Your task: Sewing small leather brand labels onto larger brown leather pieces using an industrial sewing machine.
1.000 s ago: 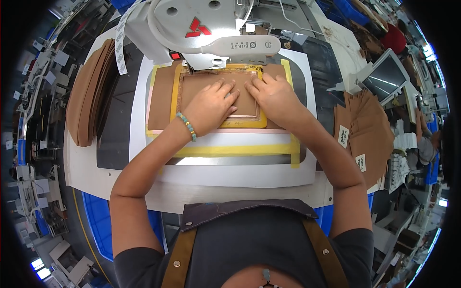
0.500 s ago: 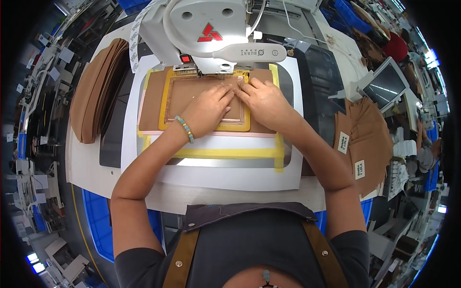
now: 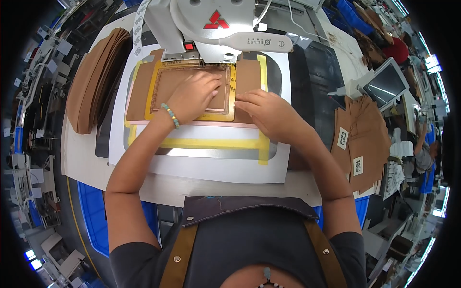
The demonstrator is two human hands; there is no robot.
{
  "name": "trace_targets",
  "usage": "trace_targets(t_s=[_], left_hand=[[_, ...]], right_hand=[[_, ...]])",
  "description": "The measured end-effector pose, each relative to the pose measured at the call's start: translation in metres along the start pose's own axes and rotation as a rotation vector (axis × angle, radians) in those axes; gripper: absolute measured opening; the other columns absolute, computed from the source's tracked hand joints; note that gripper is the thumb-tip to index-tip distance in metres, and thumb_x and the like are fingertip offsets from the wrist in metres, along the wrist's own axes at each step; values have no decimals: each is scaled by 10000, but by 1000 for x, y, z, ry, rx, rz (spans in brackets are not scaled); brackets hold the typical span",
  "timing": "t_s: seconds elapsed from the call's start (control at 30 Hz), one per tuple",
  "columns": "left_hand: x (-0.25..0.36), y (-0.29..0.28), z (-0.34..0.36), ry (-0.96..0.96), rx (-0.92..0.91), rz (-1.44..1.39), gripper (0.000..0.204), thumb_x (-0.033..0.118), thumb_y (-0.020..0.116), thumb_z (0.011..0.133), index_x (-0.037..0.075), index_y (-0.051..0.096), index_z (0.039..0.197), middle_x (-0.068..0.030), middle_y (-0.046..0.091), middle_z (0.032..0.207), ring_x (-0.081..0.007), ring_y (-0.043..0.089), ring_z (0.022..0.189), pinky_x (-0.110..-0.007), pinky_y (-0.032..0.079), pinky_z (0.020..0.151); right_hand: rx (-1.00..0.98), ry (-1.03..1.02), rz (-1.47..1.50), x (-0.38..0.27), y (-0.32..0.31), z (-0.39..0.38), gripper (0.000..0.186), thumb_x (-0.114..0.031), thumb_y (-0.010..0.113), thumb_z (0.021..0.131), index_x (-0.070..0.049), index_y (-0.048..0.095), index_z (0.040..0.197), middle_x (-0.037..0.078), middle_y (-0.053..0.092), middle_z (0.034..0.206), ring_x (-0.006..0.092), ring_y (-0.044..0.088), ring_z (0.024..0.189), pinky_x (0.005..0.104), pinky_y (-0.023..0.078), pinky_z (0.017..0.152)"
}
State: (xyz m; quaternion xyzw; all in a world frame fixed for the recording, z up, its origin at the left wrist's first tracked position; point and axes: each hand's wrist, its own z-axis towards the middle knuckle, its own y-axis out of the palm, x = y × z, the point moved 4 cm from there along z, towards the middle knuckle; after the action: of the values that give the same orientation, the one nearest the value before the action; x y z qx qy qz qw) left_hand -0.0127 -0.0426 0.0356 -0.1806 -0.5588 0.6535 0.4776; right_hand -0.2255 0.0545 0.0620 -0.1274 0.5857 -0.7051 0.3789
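A brown panel (image 3: 247, 81) lies under the head of a white sewing machine (image 3: 204, 26), with a yellow-rimmed rectangular frame (image 3: 150, 96) on top of it. My left hand (image 3: 196, 93) rests flat on the brown material inside the frame, fingers stretched toward the machine head. Beside the frame's right rim is my right hand (image 3: 269, 113); its outstretched fingertips touch at or near that edge, and nothing shows in its grasp. Beneath the panel, a white sheet (image 3: 216, 173) carries strips of yellow tape (image 3: 206, 144).
A stack of folded brown pieces (image 3: 93, 81) stands on the left of the table. Fanned brown pieces with white labels (image 3: 367, 144) lie at the right, below a tilted screen (image 3: 385, 85). A white bar-shaped lamp (image 3: 259, 42) juts from the machine. Blue bins (image 3: 93, 216) sit under the table edge.
The frame, panel and white sheet have shifted left under the machine head, my left hand with them. My right hand has drawn away from the left one to the frame's right edge.
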Motion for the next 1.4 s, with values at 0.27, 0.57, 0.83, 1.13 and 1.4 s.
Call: trace_targets(t_s=[0.27,0.57,0.83,1.13,1.4], left_hand=[[-14,-27,-37,97,-197,-235,423,189,758,949,83,711,1356,-111,601,1555,-337,535,1439,-469,447,1177],[-7,-19,-44,84,-252,-197,544,319,819,903,245,718,1433,-40,440,1712,-361,352,1579,-541,269,1262],[-15,-21,-38,93,-332,-218,519,369,780,919,246,731,1421,-57,430,1720,-378,319,1592,-570,228,1266],[-13,-20,-32,84,-316,-192,522,319,786,917,230,725,1428,-74,442,1709,-384,338,1581,-559,237,1266],[-16,-18,-26,99,-259,-146,508,310,799,921,220,725,1416,-57,480,1680,-363,373,1563,-535,283,1259]], right_hand=[[4,-110,-35,-23,31,30,367,-64,680,914,-63,699,1280,50,722,1129,208,650,1110,351,505,901],[97,-132,-89,-29,32,27,290,-66,678,871,-35,715,1157,46,680,960,201,634,982,349,482,787],[53,-112,-45,-27,34,25,345,-59,681,878,-39,712,1221,69,667,1070,228,635,1040,356,515,863],[57,-69,-17,-22,35,26,361,-45,705,856,-35,709,1217,75,683,1128,245,627,1068,379,523,902],[69,-28,-16,-18,34,28,405,-17,709,842,-24,705,1246,96,700,1233,272,629,1133,385,515,960]])
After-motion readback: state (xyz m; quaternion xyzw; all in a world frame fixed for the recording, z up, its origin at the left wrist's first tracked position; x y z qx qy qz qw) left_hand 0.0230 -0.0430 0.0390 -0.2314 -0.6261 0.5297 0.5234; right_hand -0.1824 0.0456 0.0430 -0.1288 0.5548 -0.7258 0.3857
